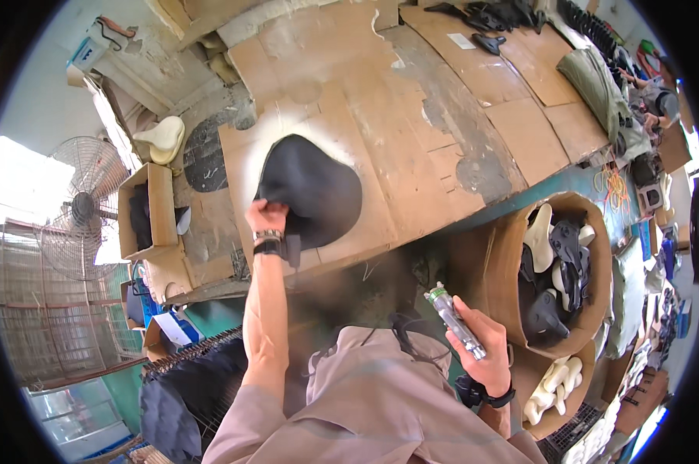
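A wide black saddle cover point(315, 189), smooth and rounded, lies on the cardboard-covered bench point(411, 189) in front of me. My left hand point(268, 216) pinches its near left edge, the fingertips partly hidden by the black material. Lower right, away from the bench, my right hand point(482, 348) is wrapped round a silver tubular tool point(456, 321) with a green band near its tip. That tip points up and left; its exact kind I cannot make out. Pale whitish marking surrounds the upper outline of the cover on the cardboard.
A cream saddle pad point(164, 139) and a small open carton point(162, 213) sit at the bench's left end. Right of me stands a large carton point(504, 271) of black and cream saddles, above a box of cream pieces point(554, 387). A caged fan point(83, 205) is far left; another person point(659, 104) is far right.
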Tool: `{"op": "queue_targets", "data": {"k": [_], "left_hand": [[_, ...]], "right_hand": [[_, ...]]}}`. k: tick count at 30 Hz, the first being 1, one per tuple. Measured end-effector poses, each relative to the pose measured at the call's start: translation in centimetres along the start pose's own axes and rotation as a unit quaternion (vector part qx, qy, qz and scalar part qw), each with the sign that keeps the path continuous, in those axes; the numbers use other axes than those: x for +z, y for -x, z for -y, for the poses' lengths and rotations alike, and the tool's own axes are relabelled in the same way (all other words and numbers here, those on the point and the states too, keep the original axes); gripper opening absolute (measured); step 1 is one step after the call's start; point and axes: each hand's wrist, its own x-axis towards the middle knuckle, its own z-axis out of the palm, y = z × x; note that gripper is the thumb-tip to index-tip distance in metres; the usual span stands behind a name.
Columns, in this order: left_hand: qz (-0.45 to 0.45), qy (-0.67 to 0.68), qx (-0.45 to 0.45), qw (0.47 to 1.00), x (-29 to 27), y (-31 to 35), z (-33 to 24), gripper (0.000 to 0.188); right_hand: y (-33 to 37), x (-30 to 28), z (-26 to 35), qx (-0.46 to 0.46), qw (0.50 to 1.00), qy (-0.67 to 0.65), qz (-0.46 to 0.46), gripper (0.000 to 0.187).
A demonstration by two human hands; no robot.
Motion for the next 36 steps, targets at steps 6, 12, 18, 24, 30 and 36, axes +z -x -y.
{"op": "queue_targets", "data": {"k": [6,12,18,24,30,36], "left_hand": [[0.250,0.126,0.177,0.944,15.4,9.8,-10.2,0.054],[0.379,0.221,0.232,0.868,10.3,22.5,-19.6,0.052],[0.208,0.241,0.327,0.890,7.7,36.2,-18.6,0.044],[0.117,0.282,0.382,0.872,-1.0,39.7,-19.6,0.046],[0.028,0.271,0.471,0.839,-5.1,45.3,-23.3,0.045],[-0.008,0.330,0.471,0.818,-8.7,47.0,-24.9,0.020]], "right_hand": [[-2.0,1.3,0.8,-0.020,0.999,-0.012,0.037,0.051],[-3.3,4.2,1.2,-0.022,0.985,-0.016,0.170,0.050],[-5.6,7.2,3.4,-0.059,0.954,0.004,0.295,0.047],[-7.6,10.5,7.7,-0.203,0.898,0.057,0.386,0.040],[-5.9,14.2,10.5,-0.181,0.869,0.059,0.457,0.039],[-3.2,18.2,10.8,-0.211,0.857,0.035,0.469,0.045]]}}
